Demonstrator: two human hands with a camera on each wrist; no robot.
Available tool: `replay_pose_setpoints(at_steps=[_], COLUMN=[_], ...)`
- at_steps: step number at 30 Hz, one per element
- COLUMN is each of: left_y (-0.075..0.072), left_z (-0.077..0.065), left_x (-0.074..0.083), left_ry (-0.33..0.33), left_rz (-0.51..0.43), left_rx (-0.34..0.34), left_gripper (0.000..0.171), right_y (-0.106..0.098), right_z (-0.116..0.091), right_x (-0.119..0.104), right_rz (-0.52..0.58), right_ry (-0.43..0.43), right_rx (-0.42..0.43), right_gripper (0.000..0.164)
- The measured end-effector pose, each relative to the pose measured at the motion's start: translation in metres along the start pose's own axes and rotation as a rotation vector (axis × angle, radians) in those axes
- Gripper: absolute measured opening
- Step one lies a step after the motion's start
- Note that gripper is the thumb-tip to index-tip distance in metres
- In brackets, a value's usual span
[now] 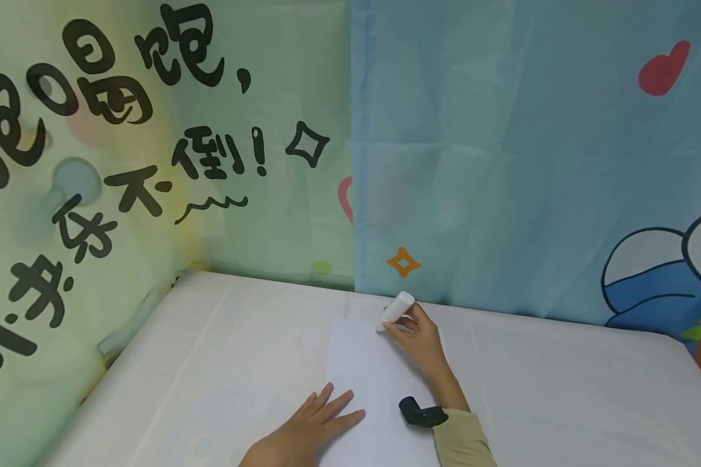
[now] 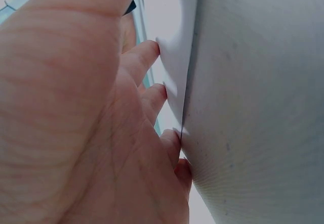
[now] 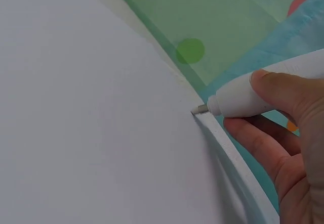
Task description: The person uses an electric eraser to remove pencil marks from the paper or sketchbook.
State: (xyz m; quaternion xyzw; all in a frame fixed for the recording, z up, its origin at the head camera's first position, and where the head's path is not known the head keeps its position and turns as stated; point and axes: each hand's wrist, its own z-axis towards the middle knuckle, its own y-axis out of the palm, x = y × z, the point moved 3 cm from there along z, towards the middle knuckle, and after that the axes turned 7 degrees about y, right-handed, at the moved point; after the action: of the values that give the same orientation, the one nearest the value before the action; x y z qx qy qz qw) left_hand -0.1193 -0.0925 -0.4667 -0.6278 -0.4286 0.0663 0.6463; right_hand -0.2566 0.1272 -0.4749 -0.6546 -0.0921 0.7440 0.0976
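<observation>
A sheet of white paper lies on the white-covered table, its long side running away from me. My right hand pinches a thick white pen-shaped electric eraser between thumb and fingers. In the right wrist view the narrow tip of the electric eraser points at the white surface near an edge; whether it touches cannot be told. My left hand rests with spread fingers on the near left part of the paper. From the left wrist, the fingertips lie along the paper's edge.
The white tabletop extends to both sides of the paper. Behind it hangs a blue curtain, with a green printed one at the left. A black wrist-camera mount sits by the right sleeve.
</observation>
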Motion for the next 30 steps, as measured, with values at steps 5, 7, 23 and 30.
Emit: replay_pose_setpoints(at_steps=[5,7,23,30], left_y=[0.001,0.001,-0.009,-0.006], left_z=[-0.003,-0.005,0.006,0.001], left_x=[0.008,0.011,0.010,0.013], left_ry=[0.027,0.034,0.021,0.001], left_rz=[0.015,0.014,-0.055,-0.102], left_rx=[0.016,0.014,0.024,0.030], left_gripper=[0.085,0.084,0.105,0.102], right_y=[-0.010,-0.015,-0.057,-0.088], right_z=[-0.007,-0.009,0.002,-0.015], right_x=[-0.001,-0.001,-0.005,-0.011], right_rz=[0.016,0.044,0.206,-0.052], right_ry=[-0.002,0.011,0.340,0.405], right_rx=[0.054,0.078,0.255,0.040], right_gripper=[0.048,0.049,0.055,0.053])
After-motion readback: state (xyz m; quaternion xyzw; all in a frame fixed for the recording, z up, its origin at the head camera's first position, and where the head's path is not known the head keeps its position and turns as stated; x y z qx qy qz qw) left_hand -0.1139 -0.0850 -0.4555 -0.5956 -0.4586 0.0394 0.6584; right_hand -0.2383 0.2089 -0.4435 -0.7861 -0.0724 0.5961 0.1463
